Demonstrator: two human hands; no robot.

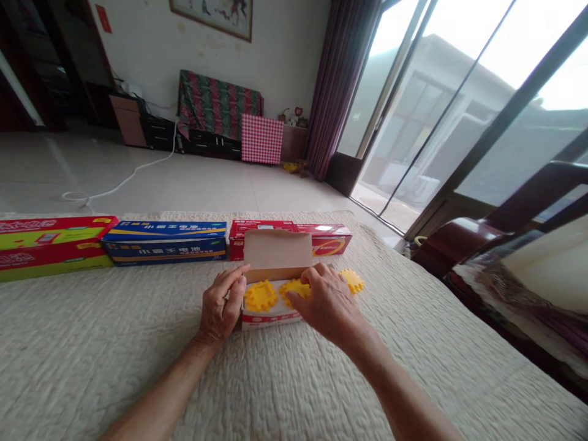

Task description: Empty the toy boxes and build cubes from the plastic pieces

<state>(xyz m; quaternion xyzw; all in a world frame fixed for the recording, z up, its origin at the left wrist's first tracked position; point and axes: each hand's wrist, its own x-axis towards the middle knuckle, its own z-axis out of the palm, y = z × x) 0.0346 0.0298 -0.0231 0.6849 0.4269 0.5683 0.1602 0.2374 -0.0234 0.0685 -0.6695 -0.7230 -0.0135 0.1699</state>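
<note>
Two yellow pieces (pixel 261 296) in an open box (pixel 269 320) below centre, left hand (pixel 223 304) at its left side, right hand (pixel 328 301) apart over one piece, both grips unclear, coloured boxes (pixel 164 250) behind at middle left, checked cloth (pixel 262 139) at upper centre

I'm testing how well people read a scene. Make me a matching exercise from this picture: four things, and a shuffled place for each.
1. left hand
2. right hand
3. blue box
4. cardboard flap

A. beside the red-and-green box
B. at the middle yellow piece
C. raised at the far side of the open box
D. at the open box's left side

Pairs: 1-D, 2-B, 3-A, 4-C
</note>
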